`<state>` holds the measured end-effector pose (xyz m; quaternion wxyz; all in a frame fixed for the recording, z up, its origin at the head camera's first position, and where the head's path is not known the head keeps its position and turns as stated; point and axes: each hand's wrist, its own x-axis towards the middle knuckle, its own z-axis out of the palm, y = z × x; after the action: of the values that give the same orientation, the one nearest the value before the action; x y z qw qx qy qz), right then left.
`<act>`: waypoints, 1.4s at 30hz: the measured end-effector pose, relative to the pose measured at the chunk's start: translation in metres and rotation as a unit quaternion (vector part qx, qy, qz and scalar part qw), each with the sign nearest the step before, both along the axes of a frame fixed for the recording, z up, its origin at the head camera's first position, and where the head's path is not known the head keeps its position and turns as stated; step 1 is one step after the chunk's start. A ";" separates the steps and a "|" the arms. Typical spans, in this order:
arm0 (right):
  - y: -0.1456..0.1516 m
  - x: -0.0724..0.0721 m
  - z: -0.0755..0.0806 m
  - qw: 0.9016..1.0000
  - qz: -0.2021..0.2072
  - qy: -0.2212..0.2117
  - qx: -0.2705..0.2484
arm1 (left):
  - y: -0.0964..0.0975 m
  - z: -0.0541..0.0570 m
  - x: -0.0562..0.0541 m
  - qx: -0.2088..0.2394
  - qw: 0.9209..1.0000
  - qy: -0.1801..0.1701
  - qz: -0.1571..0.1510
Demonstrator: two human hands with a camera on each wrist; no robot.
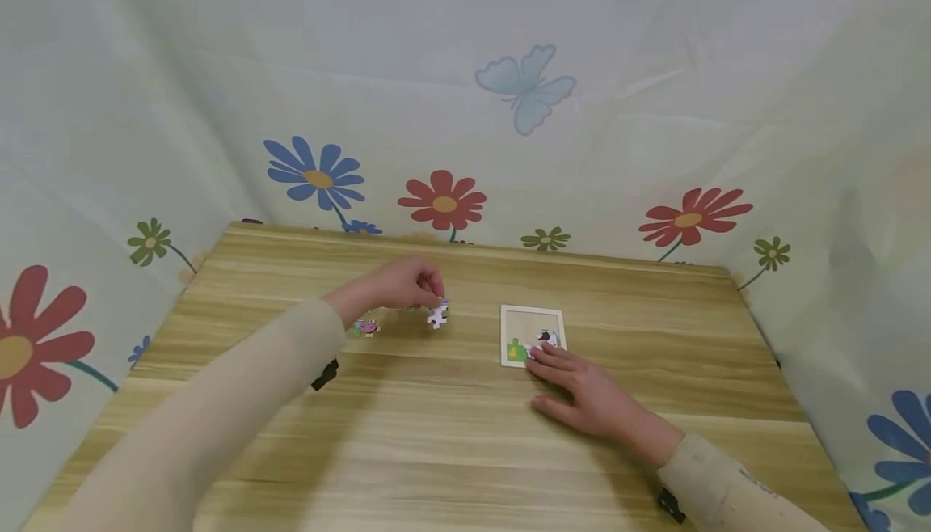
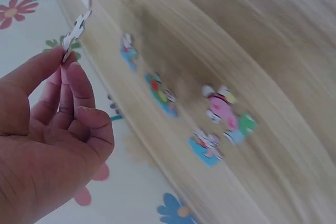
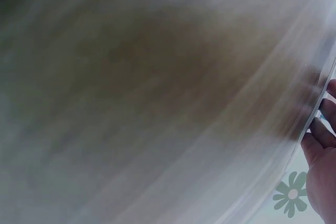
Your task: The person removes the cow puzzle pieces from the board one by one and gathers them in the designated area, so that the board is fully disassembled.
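Observation:
My left hand (image 1: pixel 409 283) pinches a jigsaw piece (image 1: pixel 437 314) between thumb and forefinger, raised over the table; the left wrist view shows the piece (image 2: pixel 76 36) nearly edge-on. Under that arm lie several loose jigsaw pieces, among them a pink and green one (image 2: pixel 224 111) and a blue-edged one (image 2: pixel 205 147). To the right sits a pale puzzle tray (image 1: pixel 532 306) with a few pieces fitted along its lower part, a green one (image 1: pixel 517 350) at its lower left. My right hand (image 1: pixel 592 394) rests with extended fingers on the tray's lower right, partly hiding the pieces there.
The wooden table (image 1: pixel 451 451) ends at the back against a white cloth (image 1: pixel 618 136) printed with flowers and a butterfly. The cloth also hangs along both sides. Dark straps show under both wrists.

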<state>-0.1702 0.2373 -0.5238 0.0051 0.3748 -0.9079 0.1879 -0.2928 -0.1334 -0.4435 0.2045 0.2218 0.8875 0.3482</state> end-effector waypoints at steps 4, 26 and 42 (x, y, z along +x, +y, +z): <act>0.000 0.001 0.001 1.000 -0.001 -0.001 0.003 | -0.019 -0.010 0.002 -0.016 1.000 0.000 0.000; -0.003 0.003 0.002 1.000 -0.005 0.004 0.004 | -0.046 -0.034 0.015 -0.065 0.996 0.059 0.013; -0.002 0.002 -0.001 1.000 -0.006 0.007 0.006 | -0.059 -0.035 0.016 -0.062 0.996 0.062 0.010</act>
<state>-0.1682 0.2350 -0.5245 0.0106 0.3702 -0.9112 0.1802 -0.2772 -0.1927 -0.4783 0.1590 0.2214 0.9204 0.2803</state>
